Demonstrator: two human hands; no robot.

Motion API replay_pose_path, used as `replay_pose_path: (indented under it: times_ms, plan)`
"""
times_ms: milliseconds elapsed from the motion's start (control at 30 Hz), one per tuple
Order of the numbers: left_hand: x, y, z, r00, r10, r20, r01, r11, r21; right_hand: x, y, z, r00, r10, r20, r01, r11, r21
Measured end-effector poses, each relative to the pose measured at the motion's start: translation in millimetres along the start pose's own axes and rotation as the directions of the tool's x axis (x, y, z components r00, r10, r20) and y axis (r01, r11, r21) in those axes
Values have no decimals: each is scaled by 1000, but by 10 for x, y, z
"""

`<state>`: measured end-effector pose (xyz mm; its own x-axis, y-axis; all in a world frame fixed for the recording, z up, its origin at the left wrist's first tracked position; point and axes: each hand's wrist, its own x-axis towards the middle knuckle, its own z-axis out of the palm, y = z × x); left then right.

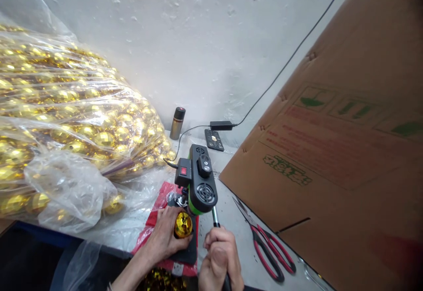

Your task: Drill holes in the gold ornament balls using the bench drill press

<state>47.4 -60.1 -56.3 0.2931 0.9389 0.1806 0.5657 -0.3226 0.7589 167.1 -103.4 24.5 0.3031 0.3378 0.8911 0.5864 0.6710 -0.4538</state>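
A small black and green machine (202,178) with a red switch stands on the table over a red plastic sheet (153,220). My left hand (165,233) holds a shiny gold ball (183,225) at the machine's lower front, thumb and fingers around its sides. To the right, my right hand (220,255) is closed around the black grip of the machine's metal lever (215,216). The palm side of my left hand is hidden.
Clear bags of gold balls (99,119) fill the left. Red-handled scissors (269,247) lie at the right, beside a large cardboard box (330,150). Behind the machine are a small bottle (177,123), a black adapter (222,125) with its cable and a dark flat item (214,140).
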Motion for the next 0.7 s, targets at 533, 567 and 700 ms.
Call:
replay_pose_path:
  times_ms: [533,567,700]
  plan:
    - [2,-24,23,1000,11,0,-11,1000,-28,-24,50,34,999,-19,-36,19,1000,8]
    - [3,-29,23,1000,16,-1,-16,999,-30,-41,49,33,999,-16,-38,17,1000,9]
    - [5,-46,41,1000,15,-11,-16,999,-35,-176,52,59,999,4,-54,-7,999,-44]
